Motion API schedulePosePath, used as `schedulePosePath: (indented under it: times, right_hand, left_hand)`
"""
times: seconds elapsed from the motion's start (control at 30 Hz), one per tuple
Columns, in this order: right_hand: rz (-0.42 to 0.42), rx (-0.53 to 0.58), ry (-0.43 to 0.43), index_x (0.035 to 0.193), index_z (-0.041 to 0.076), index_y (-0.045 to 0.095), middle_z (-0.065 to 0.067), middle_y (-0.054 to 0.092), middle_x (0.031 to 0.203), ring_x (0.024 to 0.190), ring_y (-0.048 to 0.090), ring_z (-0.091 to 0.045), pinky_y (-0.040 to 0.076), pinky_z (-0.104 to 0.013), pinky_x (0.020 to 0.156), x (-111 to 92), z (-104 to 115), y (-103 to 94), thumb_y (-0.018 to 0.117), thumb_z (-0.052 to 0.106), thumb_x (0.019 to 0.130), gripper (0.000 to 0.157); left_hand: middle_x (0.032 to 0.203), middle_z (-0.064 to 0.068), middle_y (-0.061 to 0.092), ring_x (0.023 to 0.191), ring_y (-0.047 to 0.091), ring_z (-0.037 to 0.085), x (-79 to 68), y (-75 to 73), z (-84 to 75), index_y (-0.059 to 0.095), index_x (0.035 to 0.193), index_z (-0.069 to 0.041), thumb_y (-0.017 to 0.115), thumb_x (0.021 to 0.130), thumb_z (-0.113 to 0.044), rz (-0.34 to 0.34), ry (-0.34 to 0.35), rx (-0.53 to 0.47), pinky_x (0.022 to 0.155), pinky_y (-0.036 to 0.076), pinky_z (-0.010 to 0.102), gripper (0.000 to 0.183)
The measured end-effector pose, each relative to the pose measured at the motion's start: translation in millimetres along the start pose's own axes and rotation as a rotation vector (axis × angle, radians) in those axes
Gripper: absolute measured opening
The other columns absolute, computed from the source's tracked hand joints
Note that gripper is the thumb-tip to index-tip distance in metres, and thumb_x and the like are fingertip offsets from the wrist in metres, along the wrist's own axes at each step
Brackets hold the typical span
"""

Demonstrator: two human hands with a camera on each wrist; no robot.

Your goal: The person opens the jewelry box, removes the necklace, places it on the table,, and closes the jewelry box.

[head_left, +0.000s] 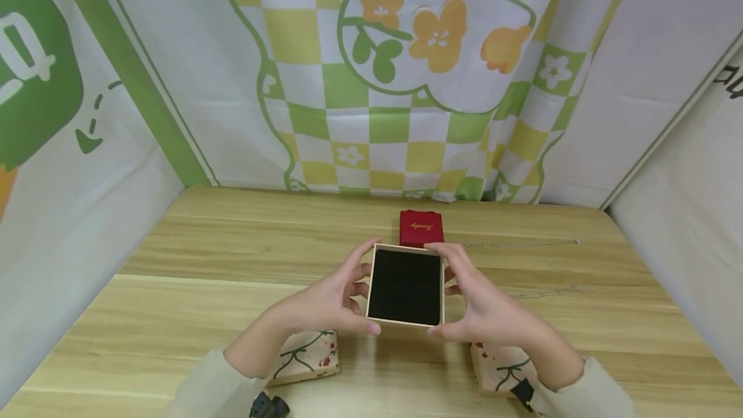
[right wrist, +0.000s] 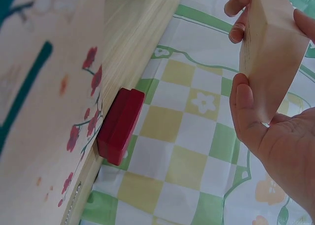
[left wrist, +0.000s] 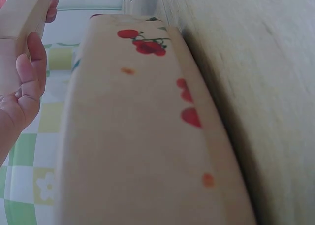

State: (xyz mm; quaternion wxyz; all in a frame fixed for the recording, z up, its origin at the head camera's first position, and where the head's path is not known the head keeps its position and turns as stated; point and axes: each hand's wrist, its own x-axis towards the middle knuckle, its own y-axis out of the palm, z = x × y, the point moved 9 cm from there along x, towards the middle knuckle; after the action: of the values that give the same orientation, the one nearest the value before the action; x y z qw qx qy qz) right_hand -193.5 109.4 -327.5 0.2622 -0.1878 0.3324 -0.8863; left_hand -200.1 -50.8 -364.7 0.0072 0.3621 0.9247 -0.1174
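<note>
1. The left hand (head_left: 327, 302) is clamped on the box (head_left: 406, 286) at its left side, thumb at the near corner.
2. The right hand (head_left: 487, 308) grips its right side likewise.
3. The box is between both palms, lower middle of the head view.

The place is looking like a small fabric-walled booth, with printed cloth walls (head_left: 145, 147) enclosing the wood-grain tabletop (head_left: 244, 237) on 3 sides and green-and-yellow checks and flowers covering the rear wall (head_left: 386, 128).
</note>
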Motion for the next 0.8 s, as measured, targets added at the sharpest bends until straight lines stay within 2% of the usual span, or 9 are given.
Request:
schedulePosePath:
  times: [0.2,0.37,0.47,0.57,0.7,0.8]
  right_hand:
    - [0.002,0.007,0.002,0.144,0.032,0.014,0.007,0.025,0.139,0.111,0.044,-0.015,0.044,-0.040,0.091,1,0,-0.4,0.083,0.022,0.065,0.105]
    - [0.002,0.025,0.013,0.145,0.035,0.012,0.005,0.022,0.144,0.118,0.041,-0.017,0.043,-0.044,0.093,1,-2,-0.4,0.082,0.024,0.068,0.105]
    - [0.005,0.027,0.010,0.146,0.036,0.008,0.005,0.016,0.149,0.122,0.039,-0.021,0.041,-0.048,0.094,2,-4,-0.5,0.080,0.031,0.070,0.105]
    - [0.003,0.052,0.008,0.146,0.036,0.006,0.006,0.014,0.150,0.120,0.042,-0.021,0.041,-0.048,0.095,1,-7,-3.1,0.080,0.034,0.071,0.106]
    - [-0.007,0.067,-0.001,0.146,0.034,0.007,0.007,0.019,0.148,0.116,0.045,-0.018,0.041,-0.041,0.097,-4,-14,-11.4,0.079,0.033,0.071,0.103]
    - [-0.003,0.046,-0.001,0.146,0.031,0.012,0.007,0.024,0.146,0.118,0.044,-0.018,0.040,-0.038,0.099,-11,-21,-19.2,0.076,0.034,0.075,0.096]
  left_hand:
    - [0.150,0.011,0.014,0.132,0.029,0.039,1.8,0.3,-1.9,-0.002,0.140,-0.050,0.077,0.075,-0.023,-0.011,0.012,0.041,0.101,0.035,0.053,0.106]
    - [0.149,0.013,0.020,0.132,0.031,0.035,4.2,-4.7,0.5,0.005,0.140,-0.047,0.079,0.072,-0.020,-0.068,0.007,0.055,0.100,0.038,0.048,0.105]
    - [0.150,0.011,0.019,0.134,0.029,0.033,5.8,-7.9,0.7,0.008,0.140,-0.048,0.080,0.070,-0.015,-0.094,0.021,0.042,0.096,0.041,0.044,0.105]
    - [0.147,0.010,0.023,0.132,0.032,0.031,7.3,-9.3,-0.1,0.010,0.140,-0.045,0.081,0.069,-0.014,-0.101,0.045,0.037,0.091,0.044,0.040,0.105]
    - [0.147,0.011,0.024,0.132,0.032,0.030,7.1,-10.0,0.2,0.011,0.141,-0.043,0.081,0.068,-0.016,-0.109,0.041,0.044,0.094,0.042,0.042,0.105]
    - [0.150,0.010,0.017,0.135,0.027,0.030,6.1,-10.7,1.8,0.010,0.140,-0.047,0.081,0.068,-0.017,-0.115,0.018,0.045,0.099,0.038,0.044,0.105]
